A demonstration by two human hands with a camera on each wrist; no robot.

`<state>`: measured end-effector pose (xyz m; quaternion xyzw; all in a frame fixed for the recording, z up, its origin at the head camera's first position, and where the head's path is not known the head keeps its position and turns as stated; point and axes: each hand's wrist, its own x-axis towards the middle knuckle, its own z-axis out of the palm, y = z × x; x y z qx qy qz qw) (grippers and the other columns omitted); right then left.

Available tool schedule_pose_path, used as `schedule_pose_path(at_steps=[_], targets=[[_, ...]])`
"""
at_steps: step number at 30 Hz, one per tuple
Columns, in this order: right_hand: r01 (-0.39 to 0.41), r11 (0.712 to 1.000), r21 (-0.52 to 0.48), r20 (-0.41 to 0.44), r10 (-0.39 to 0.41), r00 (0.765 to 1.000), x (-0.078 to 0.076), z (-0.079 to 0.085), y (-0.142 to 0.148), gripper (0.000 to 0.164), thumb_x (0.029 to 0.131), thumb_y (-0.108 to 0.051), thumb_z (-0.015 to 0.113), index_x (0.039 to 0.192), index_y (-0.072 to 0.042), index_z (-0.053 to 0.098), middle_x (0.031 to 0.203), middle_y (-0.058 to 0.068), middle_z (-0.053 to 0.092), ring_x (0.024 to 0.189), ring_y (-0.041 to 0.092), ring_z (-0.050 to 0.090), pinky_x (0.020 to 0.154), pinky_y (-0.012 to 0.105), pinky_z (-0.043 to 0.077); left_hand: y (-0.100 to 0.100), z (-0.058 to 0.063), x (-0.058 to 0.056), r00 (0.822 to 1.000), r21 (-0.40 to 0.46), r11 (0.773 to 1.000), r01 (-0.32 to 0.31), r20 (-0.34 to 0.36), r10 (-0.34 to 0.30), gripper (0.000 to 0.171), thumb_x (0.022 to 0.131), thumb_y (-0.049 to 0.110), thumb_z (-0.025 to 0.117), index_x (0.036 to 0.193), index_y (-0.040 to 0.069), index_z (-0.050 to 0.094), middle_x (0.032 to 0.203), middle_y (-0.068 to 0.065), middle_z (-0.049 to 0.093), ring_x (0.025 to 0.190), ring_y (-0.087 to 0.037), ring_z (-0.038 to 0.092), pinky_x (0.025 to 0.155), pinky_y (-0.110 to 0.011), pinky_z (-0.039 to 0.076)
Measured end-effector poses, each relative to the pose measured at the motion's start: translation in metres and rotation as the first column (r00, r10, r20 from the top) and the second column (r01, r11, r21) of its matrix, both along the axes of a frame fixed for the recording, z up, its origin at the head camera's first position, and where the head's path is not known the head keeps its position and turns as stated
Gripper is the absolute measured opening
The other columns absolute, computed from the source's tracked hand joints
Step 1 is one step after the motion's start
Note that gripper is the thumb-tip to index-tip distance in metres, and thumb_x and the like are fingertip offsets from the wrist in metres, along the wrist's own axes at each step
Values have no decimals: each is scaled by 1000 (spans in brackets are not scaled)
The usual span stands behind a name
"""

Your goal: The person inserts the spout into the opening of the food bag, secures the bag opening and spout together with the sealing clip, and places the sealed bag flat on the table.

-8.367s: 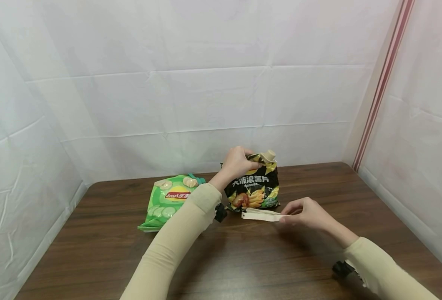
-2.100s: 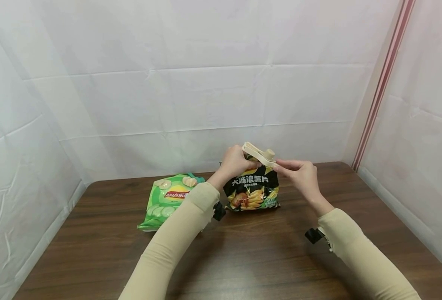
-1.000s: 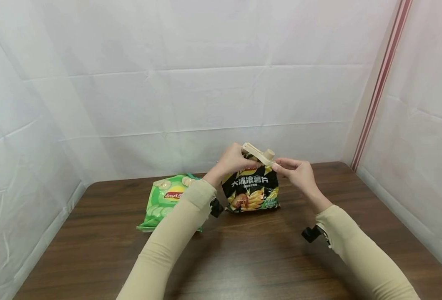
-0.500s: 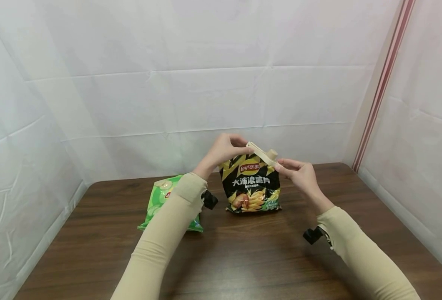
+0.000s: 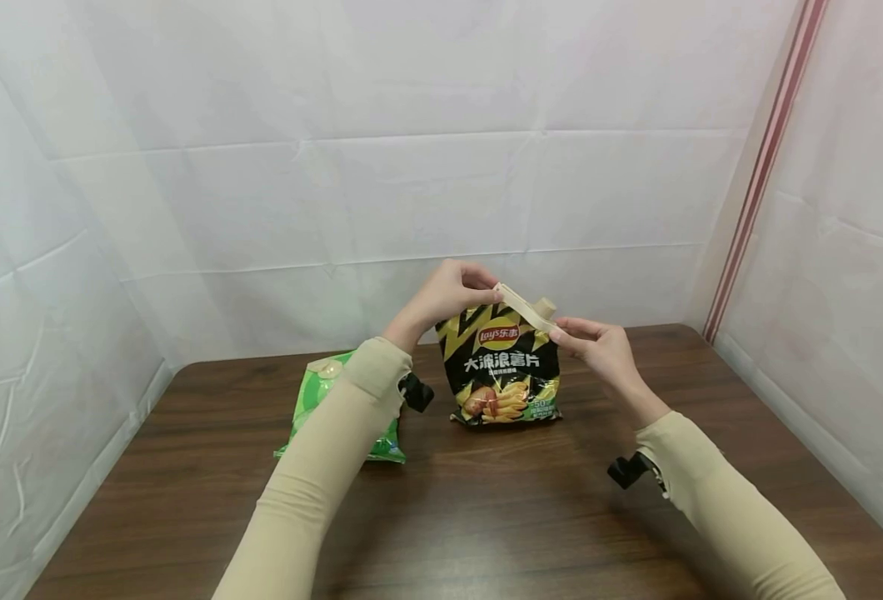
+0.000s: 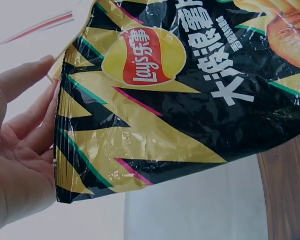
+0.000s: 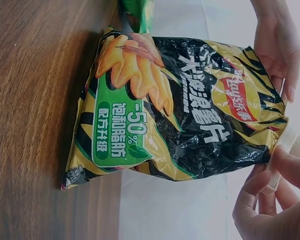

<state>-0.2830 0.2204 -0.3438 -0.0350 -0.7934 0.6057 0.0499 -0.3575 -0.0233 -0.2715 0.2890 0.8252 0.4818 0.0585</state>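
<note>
A black-and-yellow Lay's chip bag (image 5: 497, 367) stands upright on the table, a cream bag clip (image 5: 518, 305) slanting across its top right corner. Beside the clip a cream spout cap (image 5: 545, 308) sticks up. My left hand (image 5: 447, 293) pinches the clip's upper left end between thumb and fingers; in the left wrist view, that hand (image 6: 17, 165) is right along the bag's top edge. With thumb and fingertips, my right hand (image 5: 602, 350) pinches the clip's lower right end by the cap. The right wrist view shows the right thumb over the clip (image 7: 273, 181).
A green chip bag (image 5: 314, 387) lies on the brown wooden table (image 5: 486, 517), partly hidden behind the left sleeve (image 5: 329, 450). White cloth (image 5: 411, 200) hangs behind the table and at both sides.
The right hand has brought the clip up from near the table to the bag's top corner. My left hand has shifted from the bag's top to the clip's left end, uncovering the logo.
</note>
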Motion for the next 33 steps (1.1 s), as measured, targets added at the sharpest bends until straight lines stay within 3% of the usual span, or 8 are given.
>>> schedule_pose_path(at_steps=[7,15,23,33], targets=[[-2,1000,-6,-4,2,1000,-1,-1,0,52,82,-37,73,124,-6,63,119,8,61,77,7,60,74,29,52,2,0,0,999,14,1000,-21,43,20,19,85,22,72,101,10,72,95,-7,71,89,-19,64,77,-32,49],[3,1000,-15,-12,-3,1000,-3,-5,1,52,81,-38,74,122,-7,64,101,-5,64,75,9,59,73,31,52,7,-3,-3,999,29,999,-36,37,35,18,84,18,72,99,7,72,92,-7,71,83,-19,63,67,-27,47],[-16,999,-37,-7,16,1000,-3,-6,2,51,82,-37,74,121,-6,63,93,-11,65,75,9,58,71,27,50,10,-4,-2,998,44,998,-38,50,36,16,86,15,70,98,5,72,90,-8,69,82,-18,61,68,-26,46],[-105,992,67,2,105,994,-6,5,-2,65,81,-49,70,133,-14,53,127,6,56,96,12,56,74,24,48,13,-4,1,998,56,998,-42,42,40,15,86,14,69,97,3,71,89,-10,69,81,-19,61,68,-26,45]])
